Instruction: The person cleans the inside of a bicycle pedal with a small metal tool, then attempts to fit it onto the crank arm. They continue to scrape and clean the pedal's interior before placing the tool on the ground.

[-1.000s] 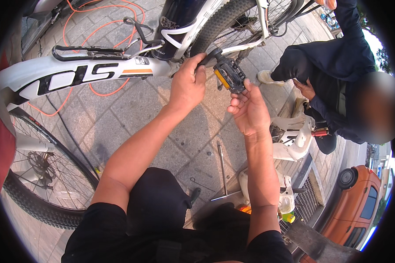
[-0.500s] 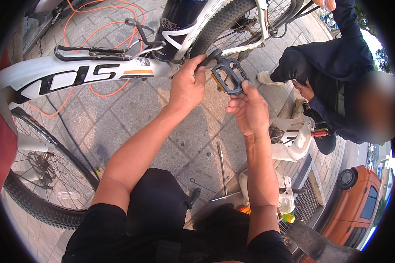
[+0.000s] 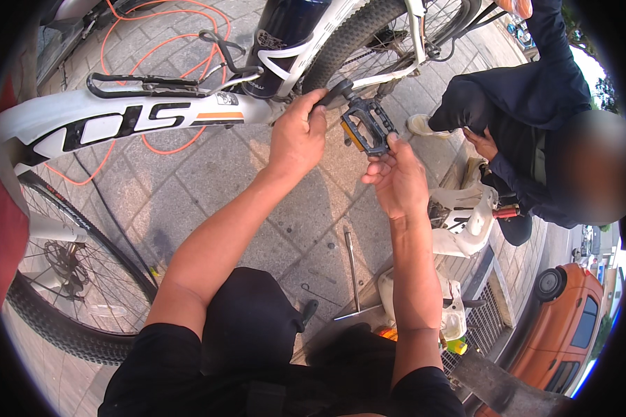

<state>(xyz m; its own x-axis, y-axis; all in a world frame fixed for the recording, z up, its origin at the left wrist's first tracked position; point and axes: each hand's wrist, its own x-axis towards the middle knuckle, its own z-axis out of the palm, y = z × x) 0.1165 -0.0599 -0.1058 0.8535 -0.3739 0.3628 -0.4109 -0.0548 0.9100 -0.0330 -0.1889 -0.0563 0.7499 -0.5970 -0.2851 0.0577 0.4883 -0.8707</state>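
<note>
Upper centre: left hand (image 3: pixel 299 137) grips black crank arm (image 3: pixel 336 92). Right hand (image 3: pixel 400 175) pinches black rectangular pedal (image 3: pixel 370 128) with amber reflector (image 3: pixel 352 136).

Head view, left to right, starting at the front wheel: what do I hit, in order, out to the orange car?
Front wheel → left hand → pedal → right hand → co-worker's hand → orange car.

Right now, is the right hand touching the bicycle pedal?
Touching. In the head view, the right hand has its thumb against the outer end of the pedal.
</note>
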